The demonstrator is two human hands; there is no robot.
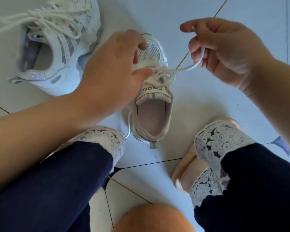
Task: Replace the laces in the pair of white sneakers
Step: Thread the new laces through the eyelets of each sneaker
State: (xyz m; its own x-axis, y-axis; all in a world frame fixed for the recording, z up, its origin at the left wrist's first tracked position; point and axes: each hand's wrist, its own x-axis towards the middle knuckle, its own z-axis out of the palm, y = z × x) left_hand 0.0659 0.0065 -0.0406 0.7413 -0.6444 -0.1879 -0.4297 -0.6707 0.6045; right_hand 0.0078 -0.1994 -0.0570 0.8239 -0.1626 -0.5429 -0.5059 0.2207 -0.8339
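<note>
A small white and beige sneaker [151, 114] stands on the tiled floor between my feet, toe pointing away. My left hand [112, 64] rests over its front, thumb and fingers pinching the white lace [159, 76] at the eyelets. My right hand [224, 47] is raised to the right of the shoe and grips the free end of that lace, which runs in a curve from the eyelets up through its curled fingers. A second, larger white sneaker [57, 47] lies at the upper left with loose laces across its top.
My legs in dark blue trousers with white lace cuffs [216, 144] fill the lower frame, with beige slippers [186, 171] on my feet. The floor [191, 106] is pale tile with dark grout lines. A wooden stool edge [151, 218] shows at the bottom.
</note>
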